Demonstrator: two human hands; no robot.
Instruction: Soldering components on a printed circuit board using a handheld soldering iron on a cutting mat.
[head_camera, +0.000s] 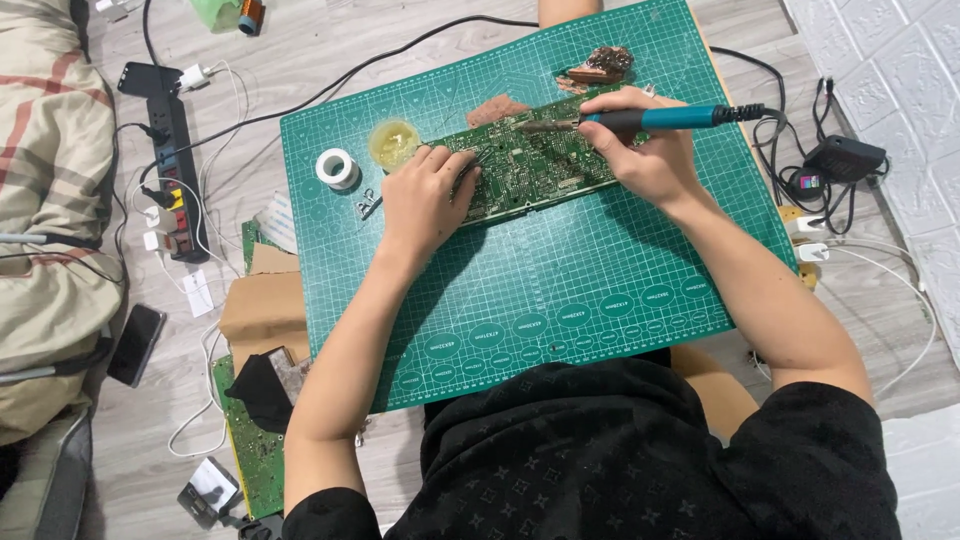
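Observation:
A green circuit board lies tilted on a green cutting mat. My left hand rests on the board's left end, fingers curled, pinching something small and dark that I cannot make out. My right hand grips a blue-handled soldering iron, its tip lying over the board's upper middle. The iron's black cable runs off to the right.
A solder spool and a round tin of yellowish flux sit left of the board. A brown sponge and a metal stand lie behind it. A power strip, phone, cardboard and another board are on the left floor; an adapter is right.

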